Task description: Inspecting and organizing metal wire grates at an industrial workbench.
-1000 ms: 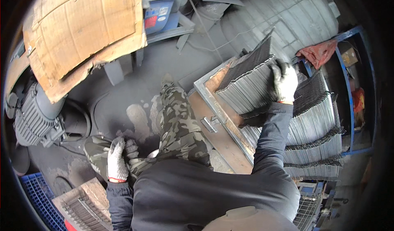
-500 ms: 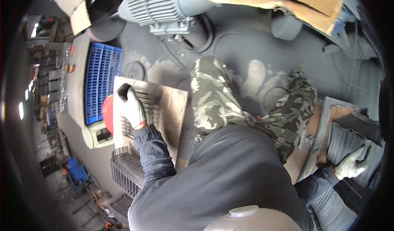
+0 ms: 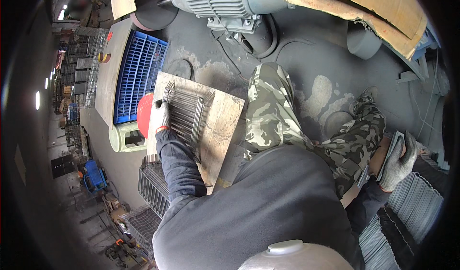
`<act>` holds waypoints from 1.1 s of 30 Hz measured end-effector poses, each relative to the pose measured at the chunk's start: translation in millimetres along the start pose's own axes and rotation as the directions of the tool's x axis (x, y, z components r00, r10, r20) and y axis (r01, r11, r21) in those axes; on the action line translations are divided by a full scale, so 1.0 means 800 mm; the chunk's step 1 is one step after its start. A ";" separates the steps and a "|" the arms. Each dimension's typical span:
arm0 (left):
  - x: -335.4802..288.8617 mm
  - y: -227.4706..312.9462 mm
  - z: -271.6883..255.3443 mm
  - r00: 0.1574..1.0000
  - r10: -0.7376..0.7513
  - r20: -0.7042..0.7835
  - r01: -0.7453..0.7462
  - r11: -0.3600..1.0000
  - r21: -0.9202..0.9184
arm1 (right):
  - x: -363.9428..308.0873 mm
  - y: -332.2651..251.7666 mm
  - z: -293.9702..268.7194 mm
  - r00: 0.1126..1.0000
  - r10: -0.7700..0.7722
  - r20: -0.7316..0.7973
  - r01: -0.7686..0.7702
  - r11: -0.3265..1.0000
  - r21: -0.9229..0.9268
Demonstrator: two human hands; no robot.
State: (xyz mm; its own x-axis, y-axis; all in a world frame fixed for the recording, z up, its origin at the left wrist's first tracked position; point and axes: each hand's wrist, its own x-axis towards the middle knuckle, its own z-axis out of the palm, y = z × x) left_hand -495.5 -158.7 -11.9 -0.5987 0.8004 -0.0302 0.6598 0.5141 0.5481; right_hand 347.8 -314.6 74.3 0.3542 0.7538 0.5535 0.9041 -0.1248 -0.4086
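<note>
At the left hand [image 3: 162, 116], metal wires [image 3: 184, 111] lie partly hidden.

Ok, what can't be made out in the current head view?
Head view:
Left hand: its own back hides whether it grips the wire pieces.
Gray motor: top cut off by the upper edge.
Gray stacks: outer ends lost in the dark rim.
Background racks: contents too small.
</note>
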 end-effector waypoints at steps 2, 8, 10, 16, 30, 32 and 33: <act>-0.009 -0.002 -0.001 0.992 0.108 -0.059 -0.108 0.994 0.019 | -0.004 -0.004 0.008 0.999 0.007 0.036 -0.006 1.000 -0.005; -0.036 0.031 -0.021 0.970 0.179 -0.164 -0.172 0.983 0.058 | -0.012 -0.004 0.019 0.995 0.004 0.104 -0.010 0.998 0.058; -0.044 0.039 -0.037 0.970 0.188 -0.157 -0.190 0.982 -0.002 | -0.006 -0.019 0.023 0.992 0.014 0.126 -0.023 0.997 0.068; -0.072 0.090 -0.064 0.944 0.245 -0.220 -0.218 0.966 0.142 | 0.009 -0.068 0.033 0.990 -0.006 0.144 -0.012 0.992 0.122; -0.291 0.493 -0.025 0.412 0.909 0.064 -0.908 0.415 -0.054 | 0.062 -0.246 0.113 0.807 -0.164 0.567 -0.469 0.407 0.784; -0.330 0.538 0.008 0.188 0.970 0.152 -0.961 0.213 -0.175 | 0.061 -0.275 0.123 0.829 -0.264 0.493 -0.455 0.193 0.869; -0.343 0.543 0.024 0.197 0.962 0.188 -0.973 0.216 -0.086 | 0.073 -0.275 0.121 0.761 -0.144 0.632 -0.499 0.493 0.713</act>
State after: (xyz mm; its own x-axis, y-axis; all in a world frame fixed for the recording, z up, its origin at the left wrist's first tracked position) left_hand -35.4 -149.0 218.4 0.6020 0.7107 0.3640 0.6859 -0.6937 0.2199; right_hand 147.0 -180.7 126.5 -0.0115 0.9997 0.0213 0.0993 0.0224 -0.9948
